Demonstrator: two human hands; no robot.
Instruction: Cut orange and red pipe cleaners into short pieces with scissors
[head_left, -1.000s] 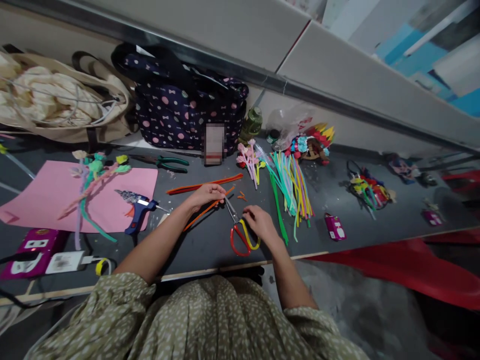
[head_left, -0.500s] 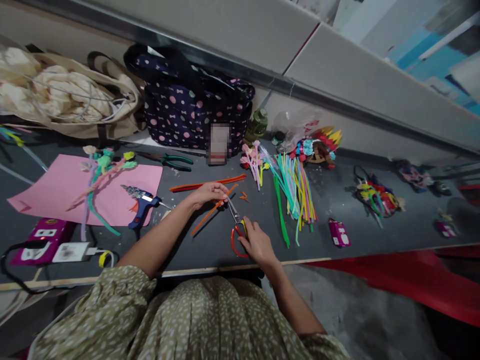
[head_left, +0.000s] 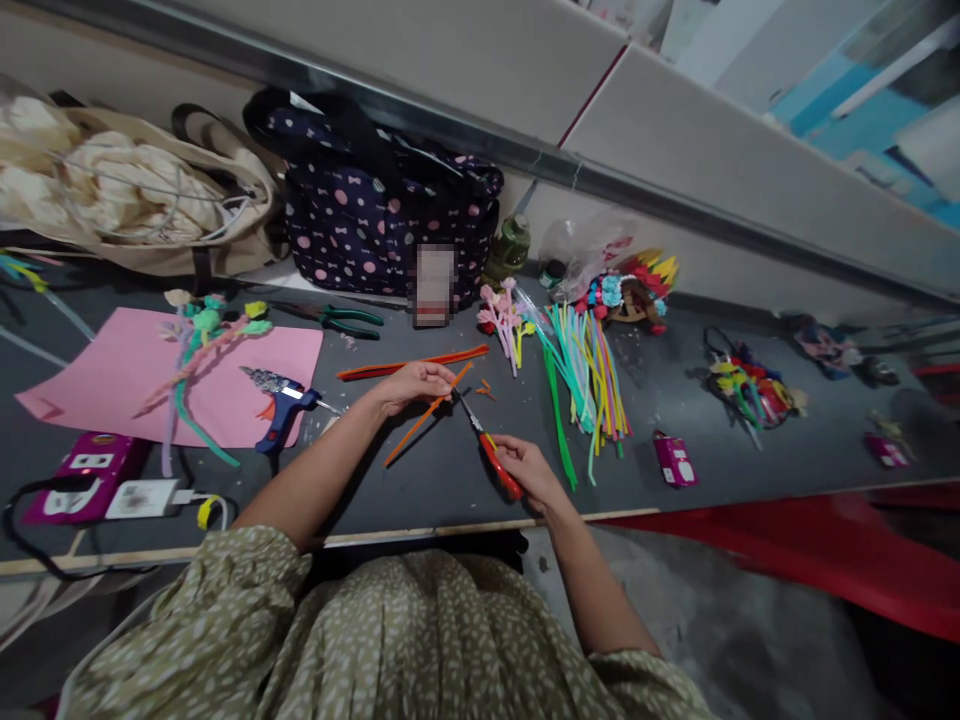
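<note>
My left hand [head_left: 411, 384] pinches an orange pipe cleaner [head_left: 420, 420] that slants down to the left over the dark table [head_left: 450, 480]. My right hand [head_left: 529, 468] grips the red and yellow handles of a pair of scissors [head_left: 487, 448], lifted off the table with the blades pointing up-left toward the pipe cleaner near my left fingers. A second, longer orange pipe cleaner [head_left: 412, 362] lies just behind my left hand. Small orange offcuts [head_left: 486, 390] lie to the right of it.
A bundle of coloured pipe cleaners [head_left: 585, 375] lies right of my hands. A blue glue gun [head_left: 281, 405] rests on pink paper [head_left: 112, 375] with pipe-cleaner flowers [head_left: 202, 335]. Green pliers [head_left: 341, 320], a polka-dot bag [head_left: 382, 215] and a beige bag [head_left: 135, 205] sit behind.
My right hand closed on the scissor handles and lifted the scissors off the table, tilting them on edge toward the pipe cleaner. My left hand stayed on the orange pipe cleaner.
</note>
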